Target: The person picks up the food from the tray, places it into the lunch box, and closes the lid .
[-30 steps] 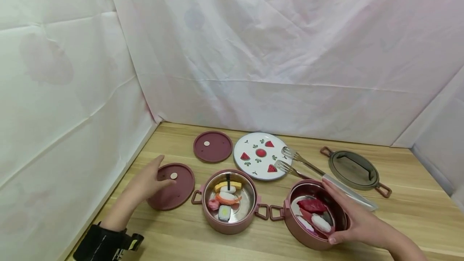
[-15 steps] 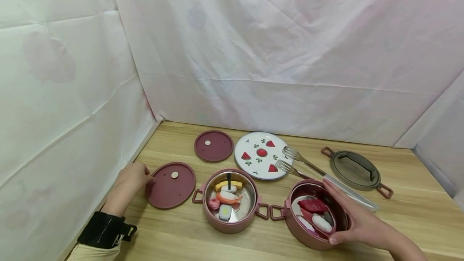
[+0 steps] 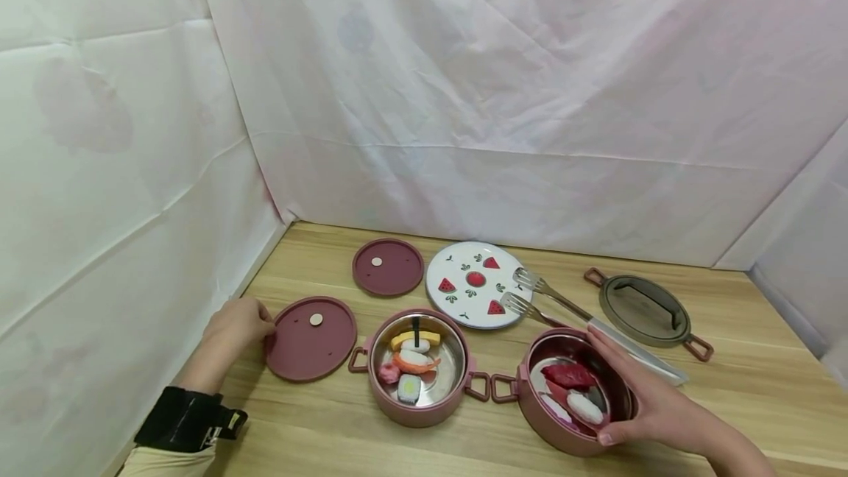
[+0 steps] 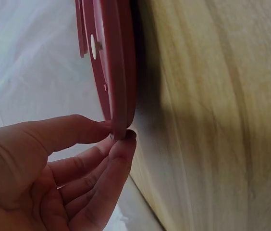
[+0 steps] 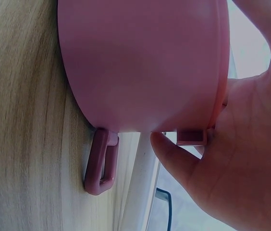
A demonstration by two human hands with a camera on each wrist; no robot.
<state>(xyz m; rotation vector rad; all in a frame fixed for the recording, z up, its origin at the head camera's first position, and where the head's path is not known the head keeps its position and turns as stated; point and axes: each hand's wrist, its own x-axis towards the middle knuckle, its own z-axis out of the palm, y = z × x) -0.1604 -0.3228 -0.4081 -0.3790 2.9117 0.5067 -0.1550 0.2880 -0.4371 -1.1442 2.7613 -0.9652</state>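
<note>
In the head view, my left hand (image 3: 236, 322) is at the left edge of a round maroon lid (image 3: 308, 348) with a white knob. The left wrist view shows thumb and fingertips pinching that lid's rim, with a dark shadow between lid and table. My right hand (image 3: 652, 403) spans the right side of a pink pot (image 3: 553, 425), thumb at the near rim and fingers at the far rim. Inside that pot are red pieces and a white sushi-shaped piece (image 3: 584, 408). A second pink pot (image 3: 420, 418) beside it holds several sushi-shaped pieces.
Behind the pots lie another maroon lid (image 3: 391, 282), a white watermelon-print plate (image 3: 464, 260) and two forks (image 3: 563, 300). A light-coloured blade (image 3: 645, 359) and a grey-brown lidded pan (image 3: 639, 311) are at the right. White cloth walls (image 3: 497, 94) bound the wooden table.
My left hand has moved from over the maroon lid to its left edge and now pinches the rim. The right hand has stayed on its pot.
</note>
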